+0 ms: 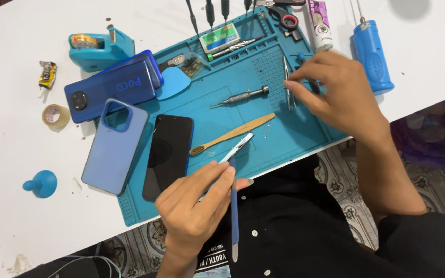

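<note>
- Left hand [194, 203]: closed on two tools near the front edge of the teal repair mat [217, 116]. One is a silver-tipped pen-like tool [237, 148] pointing up-right over the mat, the other a blue-handled spudger [234, 211] hanging down off the worktop [16, 46] edge.
- Right hand [336, 90]: fingers pinched on a dark small tool [310, 82] at the mat's right side, fingertips touching the metal tweezers [288, 85] lying there.
- Mid-mat: precision screwdriver [240, 97]; wooden-handled brush [233, 135] just below it.
- Mat's left end: black phone [168, 154] face up, light-blue phone case [114, 146] beside it, blue phone [112, 87] face down above that.
- Off-mat: tape dispenser [99, 47] upper left, tape roll [56, 116], blue suction knob [42, 184], blue cylindrical power tool [372, 56] far right.
</note>
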Demonstrator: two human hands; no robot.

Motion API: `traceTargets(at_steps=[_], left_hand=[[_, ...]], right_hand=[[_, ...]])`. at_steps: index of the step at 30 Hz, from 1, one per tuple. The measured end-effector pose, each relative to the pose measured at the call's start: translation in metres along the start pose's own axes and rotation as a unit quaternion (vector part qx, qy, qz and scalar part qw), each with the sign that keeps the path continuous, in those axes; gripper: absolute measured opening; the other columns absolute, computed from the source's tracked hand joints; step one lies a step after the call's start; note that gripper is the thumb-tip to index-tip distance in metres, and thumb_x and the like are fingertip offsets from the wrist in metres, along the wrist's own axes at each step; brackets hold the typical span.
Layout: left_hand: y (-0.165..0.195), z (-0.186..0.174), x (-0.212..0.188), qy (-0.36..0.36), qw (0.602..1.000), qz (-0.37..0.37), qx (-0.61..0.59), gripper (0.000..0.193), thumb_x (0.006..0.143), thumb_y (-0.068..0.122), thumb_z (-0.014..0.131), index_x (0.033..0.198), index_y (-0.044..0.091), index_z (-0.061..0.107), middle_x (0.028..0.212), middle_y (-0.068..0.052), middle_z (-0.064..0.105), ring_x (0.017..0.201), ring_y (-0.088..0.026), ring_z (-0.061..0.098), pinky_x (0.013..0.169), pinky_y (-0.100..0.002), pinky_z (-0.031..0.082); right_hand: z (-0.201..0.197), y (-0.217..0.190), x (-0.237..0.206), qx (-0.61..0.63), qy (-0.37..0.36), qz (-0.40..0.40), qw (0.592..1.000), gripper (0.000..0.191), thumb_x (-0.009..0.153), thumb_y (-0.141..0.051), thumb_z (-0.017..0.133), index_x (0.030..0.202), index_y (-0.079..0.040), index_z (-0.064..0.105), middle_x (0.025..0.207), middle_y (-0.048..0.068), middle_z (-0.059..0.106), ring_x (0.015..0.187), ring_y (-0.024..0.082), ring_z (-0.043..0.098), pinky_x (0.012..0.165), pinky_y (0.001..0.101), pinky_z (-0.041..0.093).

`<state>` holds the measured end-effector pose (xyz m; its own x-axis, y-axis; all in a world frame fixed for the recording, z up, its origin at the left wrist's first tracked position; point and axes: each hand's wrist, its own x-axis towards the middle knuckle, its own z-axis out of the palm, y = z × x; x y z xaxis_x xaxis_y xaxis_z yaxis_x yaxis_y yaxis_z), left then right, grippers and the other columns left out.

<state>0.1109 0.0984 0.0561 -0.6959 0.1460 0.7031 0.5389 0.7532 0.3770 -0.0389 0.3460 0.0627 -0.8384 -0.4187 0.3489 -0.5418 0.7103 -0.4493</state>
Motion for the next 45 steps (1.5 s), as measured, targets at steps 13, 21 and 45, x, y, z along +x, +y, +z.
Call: traceTargets(at_steps=[13,21,45], left_hand=[[-0.004,-0.001,0.002,-0.013,0.998,0.042,0.044,0.023,0.082,0.018,0.092,0.094,0.004,0.077,0.093,-0.007,0.077,0.087,-0.025,0.077,0.062,-0.031,0.056],[-0.005,0.001,0.003,0.008,0.997,0.057,0.054,0.018,0.084,0.012,0.09,0.092,0.003,0.077,0.095,-0.008,0.077,0.086,-0.025,0.076,0.061,-0.029,0.054],[0.013,0.009,0.004,-0.004,0.996,0.023,0.09,0.018,0.085,0.008,0.088,0.087,0.002,0.071,0.094,-0.006,0.076,0.081,-0.023,0.073,0.055,-0.029,0.043]], right_hand=[[0.037,0.018,-0.008,-0.045,0.02,0.102,0.994,0.024,0.091,-0.014,0.078,0.103,0.005,0.073,0.071,0.014,0.071,0.061,0.025,0.071,0.061,0.0339,0.056],[0.018,0.034,-0.024,0.489,-0.001,0.108,0.866,0.039,0.101,-0.006,0.07,0.137,0.008,0.062,0.1,0.016,0.072,0.088,0.021,0.074,0.076,0.0345,0.066],[0.062,-0.017,-0.04,0.547,0.01,-0.117,0.829,0.013,0.098,0.008,0.066,0.111,0.004,0.065,0.114,0.023,0.071,0.106,0.029,0.075,0.093,0.0403,0.067]])
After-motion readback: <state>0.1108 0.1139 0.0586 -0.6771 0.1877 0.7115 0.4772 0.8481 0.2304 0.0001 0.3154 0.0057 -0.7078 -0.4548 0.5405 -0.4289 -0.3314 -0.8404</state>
